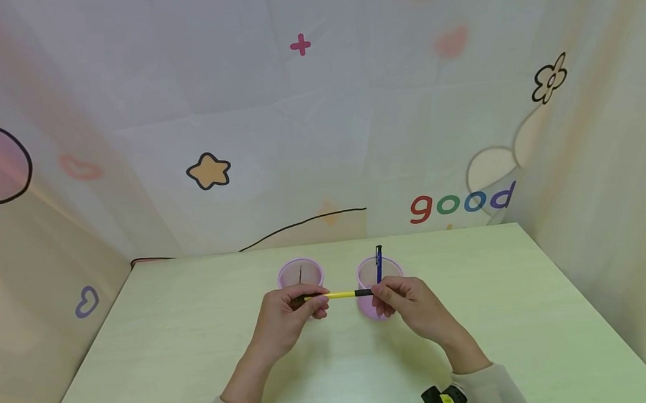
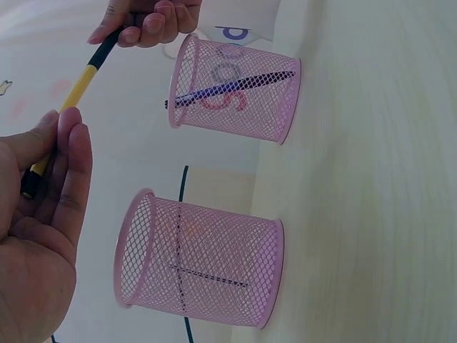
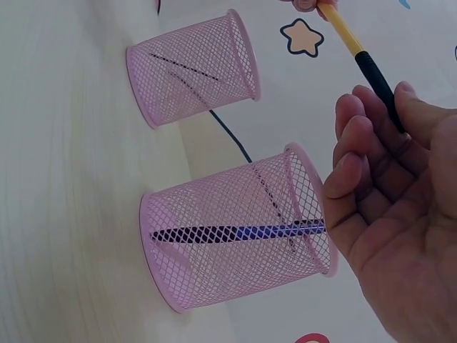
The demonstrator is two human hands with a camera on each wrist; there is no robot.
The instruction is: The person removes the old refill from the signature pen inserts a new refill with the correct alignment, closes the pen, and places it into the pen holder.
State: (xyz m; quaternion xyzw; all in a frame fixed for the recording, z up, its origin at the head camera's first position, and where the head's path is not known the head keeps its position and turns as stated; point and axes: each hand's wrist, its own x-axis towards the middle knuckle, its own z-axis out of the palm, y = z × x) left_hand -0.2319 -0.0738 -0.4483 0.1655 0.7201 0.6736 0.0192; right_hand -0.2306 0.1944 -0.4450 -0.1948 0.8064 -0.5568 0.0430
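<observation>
Each hand's grip is a pinch on the same pen (image 1: 341,295). The left hand (image 1: 289,320), at lower centre of the head view, has thumb and fingers round the yellow end, with a dark tip poking out past them in the left wrist view. The right hand (image 1: 412,309), just right of centre, pinches the black section at the other end. The pen lies almost level between them, at lower centre, in front of the cups and off the table (image 1: 188,354).

To keep this hold good, both pinches should stay in line along the barrel, light but firm, so that it neither bends nor rolls; any pull or twist is best kept along its axis. The knuckles want care too, as a knock could tip a cup.

The right cup (image 3: 221,204), a pink mesh one, stands behind the right hand; whether they touch I cannot tell. A blue pen (image 1: 379,265) leans in it, its top above the rim. The left cup (image 2: 214,246), behind the left hand, holds a thin dark stick (image 1: 300,274), too fine to identify. Beyond, a printed cloth (image 1: 240,78) fills the upper frame.
</observation>
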